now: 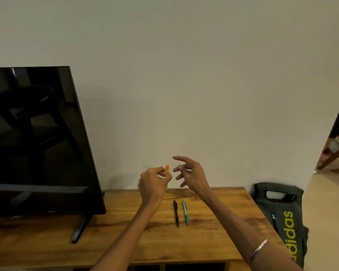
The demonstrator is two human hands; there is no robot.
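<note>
At far left a dark television (pixel 37 133) stood on its feet on the wooden table (pixel 47 241), screen off.

Left hand (pixel 153 182): raised above the table's rear edge, in front of the wall. Its grip was closed, with thumb and curled fingers pinching an orange pen (pixel 167 168). The pen's long axis ran near vertical. Its upper end stood clear above the fingers and a short length showed below the hand.

Right hand (pixel 192 173): level with the left and just beside it, holding nothing. Its grip was loose and spread, fingers pointing left toward the pen. The fingertips lay near the pen's upper end but apart from it, so the pen lay directly left of the right hand. In my judgement, any take or pull on that exposed end would fall to the right hand as the nearer free one. A metal bangle (pixel 258 249) sat on the right forearm.

Below the hands a black pen (pixel 176 213) and a teal pen (pixel 185 213) lay side by side on the table, parallel, running front to back, untouched.

At right a dark Adidas bag (pixel 280 212) stood against the table's end.
</note>
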